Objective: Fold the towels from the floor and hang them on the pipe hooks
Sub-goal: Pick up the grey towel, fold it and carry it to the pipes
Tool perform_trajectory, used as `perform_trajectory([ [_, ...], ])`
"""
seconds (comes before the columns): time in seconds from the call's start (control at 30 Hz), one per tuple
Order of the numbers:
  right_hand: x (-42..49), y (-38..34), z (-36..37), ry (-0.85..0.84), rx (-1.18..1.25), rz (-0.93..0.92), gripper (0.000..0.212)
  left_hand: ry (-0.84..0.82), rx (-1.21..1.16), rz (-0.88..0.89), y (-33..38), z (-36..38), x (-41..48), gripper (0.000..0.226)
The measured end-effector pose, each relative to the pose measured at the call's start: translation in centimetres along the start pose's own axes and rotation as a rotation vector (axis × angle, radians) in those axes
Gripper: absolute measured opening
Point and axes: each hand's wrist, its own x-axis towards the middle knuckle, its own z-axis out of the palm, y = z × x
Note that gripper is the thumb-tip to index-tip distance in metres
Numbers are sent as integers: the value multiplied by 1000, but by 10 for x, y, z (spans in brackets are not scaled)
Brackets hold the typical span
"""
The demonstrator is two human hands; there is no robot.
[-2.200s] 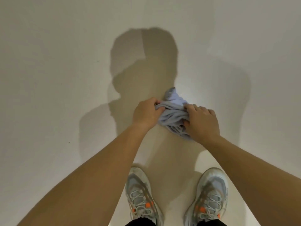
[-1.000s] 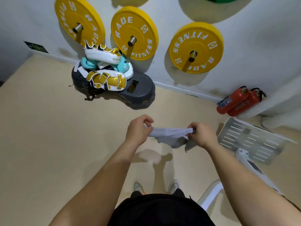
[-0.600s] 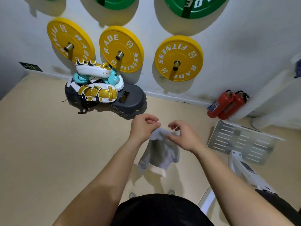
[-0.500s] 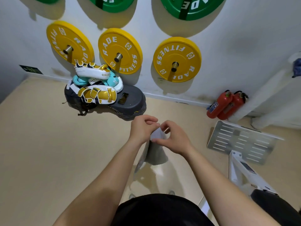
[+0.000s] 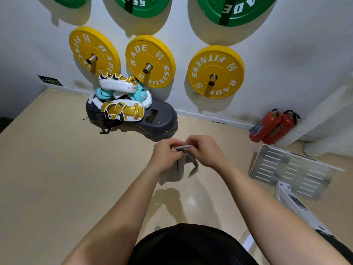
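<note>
Both hands have drawn together, left hand (image 5: 166, 154) and right hand (image 5: 206, 152) pinching the towel (image 5: 179, 169), which hangs lengthwise below them.

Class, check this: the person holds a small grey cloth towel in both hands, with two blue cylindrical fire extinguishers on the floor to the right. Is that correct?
Not quite. The head view shows the two cylindrical fire extinguishers are red, not blue. The rest stands: the left hand and right hand both pinch the small grey cloth towel.
</note>
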Motion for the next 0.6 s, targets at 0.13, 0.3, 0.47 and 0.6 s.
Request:
perform_trajectory([
  [0.13, 17, -20, -30, -92, -121, -109, 11, 82, 22, 25, -3, 6, 1, 10],
  [0.3, 26, -22, -70, -6, -92, -107, 10, 170, 92, 44, -7, 11, 6, 9],
  [0.47, 20, -22, -105, 97, -53, -109, 12, 167, 270, 2, -12, 8, 12, 9],
  [0.6, 13, -2, -121, 232, -62, -14, 10, 164, 284, -18, -30, -4, 16, 10],
])
